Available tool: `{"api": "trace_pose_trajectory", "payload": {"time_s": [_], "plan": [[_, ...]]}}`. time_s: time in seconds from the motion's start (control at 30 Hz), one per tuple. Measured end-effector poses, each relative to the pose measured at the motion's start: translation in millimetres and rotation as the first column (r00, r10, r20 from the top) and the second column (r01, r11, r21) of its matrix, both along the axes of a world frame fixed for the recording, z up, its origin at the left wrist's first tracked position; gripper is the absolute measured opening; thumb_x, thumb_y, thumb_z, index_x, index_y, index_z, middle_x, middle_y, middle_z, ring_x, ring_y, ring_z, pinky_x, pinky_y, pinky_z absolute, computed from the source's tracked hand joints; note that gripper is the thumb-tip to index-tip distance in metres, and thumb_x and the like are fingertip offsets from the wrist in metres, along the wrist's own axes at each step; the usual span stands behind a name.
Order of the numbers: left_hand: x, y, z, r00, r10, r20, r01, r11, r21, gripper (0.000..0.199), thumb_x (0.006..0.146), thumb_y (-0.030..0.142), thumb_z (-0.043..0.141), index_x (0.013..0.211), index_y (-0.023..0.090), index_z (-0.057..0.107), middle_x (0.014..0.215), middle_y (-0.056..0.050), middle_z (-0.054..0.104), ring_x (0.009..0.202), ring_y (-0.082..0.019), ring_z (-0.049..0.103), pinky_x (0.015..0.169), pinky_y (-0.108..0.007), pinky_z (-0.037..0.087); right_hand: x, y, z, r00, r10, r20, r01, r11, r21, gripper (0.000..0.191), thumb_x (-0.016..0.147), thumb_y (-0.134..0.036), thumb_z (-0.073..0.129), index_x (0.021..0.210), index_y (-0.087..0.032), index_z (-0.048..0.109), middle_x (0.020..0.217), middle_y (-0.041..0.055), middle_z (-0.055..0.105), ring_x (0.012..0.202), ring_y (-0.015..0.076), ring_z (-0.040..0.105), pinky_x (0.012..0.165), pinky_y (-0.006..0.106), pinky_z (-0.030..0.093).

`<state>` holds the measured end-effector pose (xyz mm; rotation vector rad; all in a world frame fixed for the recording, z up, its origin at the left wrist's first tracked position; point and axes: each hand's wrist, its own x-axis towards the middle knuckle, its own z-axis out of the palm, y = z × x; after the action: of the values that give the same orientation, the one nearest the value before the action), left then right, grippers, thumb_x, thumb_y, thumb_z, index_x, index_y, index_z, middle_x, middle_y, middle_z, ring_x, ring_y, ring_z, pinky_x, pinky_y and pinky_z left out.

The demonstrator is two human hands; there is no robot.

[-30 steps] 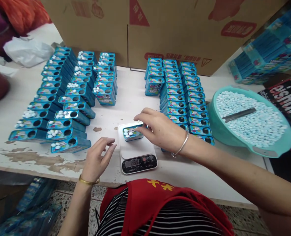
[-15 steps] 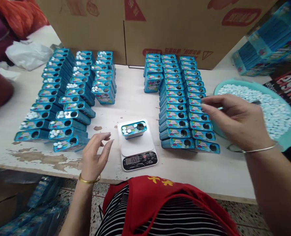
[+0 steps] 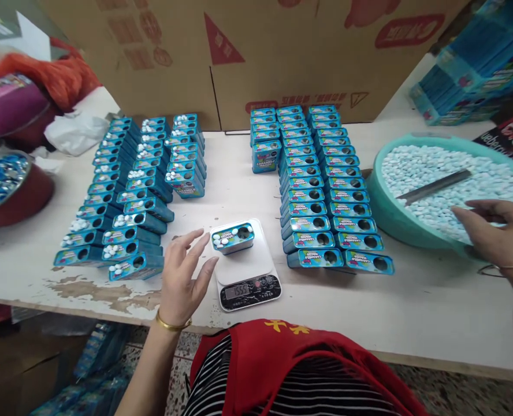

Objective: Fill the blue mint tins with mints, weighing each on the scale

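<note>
On the white digital scale [image 3: 243, 268] stands a blue tin [image 3: 233, 238] with a round hole in its top and several white candies lying on the lid. My left hand [image 3: 185, 277] is beside it, fingers apart and holding nothing, with the fingertips close to the tin's left end. Over the front right of a turquoise basin [image 3: 375, 190] full of pale candies is my right hand [image 3: 501, 231]. Its fingers are loosely curled with a gap to the thumb, and nothing shows in them. A flat metal strip [image 3: 434, 186] lies on the candies.
Rows of blue tins with candies on top [image 3: 129, 234] stand left; more tins [image 3: 311, 240] stand in rows right of the scale. A large cardboard box [image 3: 282, 63] backs the table. A red bowl of wrapped sweets [image 3: 31, 190] sits far left, stacked blue packs [image 3: 451, 86] far right.
My right hand has moved right, from above the right-hand tins to over the basin. My left hand has come nearer the tin on the scale. The view has shifted a little.
</note>
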<state>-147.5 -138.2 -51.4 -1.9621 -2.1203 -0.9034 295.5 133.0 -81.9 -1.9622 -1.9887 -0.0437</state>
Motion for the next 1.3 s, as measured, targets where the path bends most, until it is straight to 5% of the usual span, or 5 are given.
{"api": "trace_pose_trajectory", "payload": {"time_s": [0.23, 0.5, 0.73, 1.03, 1.3], "plan": [[-0.1, 6.7, 2.1, 0.999, -0.002, -0.050, -0.001, 0.999, -0.051, 0.037, 0.087, 0.025, 0.056, 0.124, 0.024, 0.052, 0.113, -0.010, 0.058, 0.102, -0.023, 0.053, 0.089, -0.040, 0.043, -11.8, -7.3, -9.7, 0.968, -0.145, -0.204, 0.130, 0.988, -0.087, 0.019, 0.064, -0.039, 0.063, 0.077, -0.025, 0.067, 0.075, 0.0092, 0.068, 0.085, 0.0306, 0.066, 0.077, 0.040, 0.048], [4.2, 41.5, 32.5, 0.988, -0.151, -0.030, 0.147, 0.982, -0.120, 0.022, 0.088, 0.027, 0.054, 0.110, 0.022, 0.058, 0.100, -0.005, 0.059, 0.093, -0.019, 0.053, 0.078, -0.034, 0.040, -24.1, -19.3, -6.0, 0.950, -0.108, -0.292, 0.123, 0.992, 0.033, 0.036, 0.067, -0.041, 0.061, 0.093, -0.019, 0.072, 0.081, 0.0110, 0.070, 0.070, 0.0247, 0.066, 0.072, 0.035, 0.051], [21.0, 79.0, 29.2, 0.939, -0.226, -0.260, 0.133, 0.934, -0.332, 0.014, 0.090, 0.023, 0.048, 0.084, 0.020, 0.061, 0.085, -0.004, 0.061, 0.079, -0.020, 0.049, 0.068, -0.035, 0.028, -33.8, -26.9, 3.6, 0.954, -0.046, -0.296, 0.069, 0.995, 0.069, 0.042, 0.070, -0.043, 0.061, 0.099, -0.016, 0.073, 0.088, 0.0121, 0.071, 0.070, 0.0237, 0.066, 0.071, 0.035, 0.053], [15.5, 67.5, 27.4, 0.973, -0.195, -0.120, 0.157, 0.950, -0.271, 0.017, 0.090, 0.025, 0.050, 0.104, 0.020, 0.059, 0.095, -0.004, 0.061, 0.088, -0.019, 0.051, 0.072, -0.034, 0.030, -67.0, -41.7, 21.4, 0.927, 0.090, -0.364, -0.050, 0.992, 0.120, 0.032, 0.073, -0.040, 0.062, 0.094, -0.019, 0.073, 0.088, 0.0105, 0.071, 0.072, 0.0203, 0.065, 0.067, 0.032, 0.053], [21.8, 70.8, 24.2, 0.970, -0.229, -0.083, 0.198, 0.939, -0.280, 0.011, 0.089, 0.028, 0.052, 0.088, 0.020, 0.060, 0.090, -0.003, 0.060, 0.084, -0.018, 0.051, 0.072, -0.034, 0.029, -99.1, -55.1, 37.1, 0.859, 0.301, -0.415, -0.263, 0.954, 0.146, 0.033, 0.079, -0.042, 0.058, 0.094, -0.015, 0.070, 0.093, 0.0123, 0.070, 0.083, 0.0208, 0.064, 0.065, 0.030, 0.051]]}}
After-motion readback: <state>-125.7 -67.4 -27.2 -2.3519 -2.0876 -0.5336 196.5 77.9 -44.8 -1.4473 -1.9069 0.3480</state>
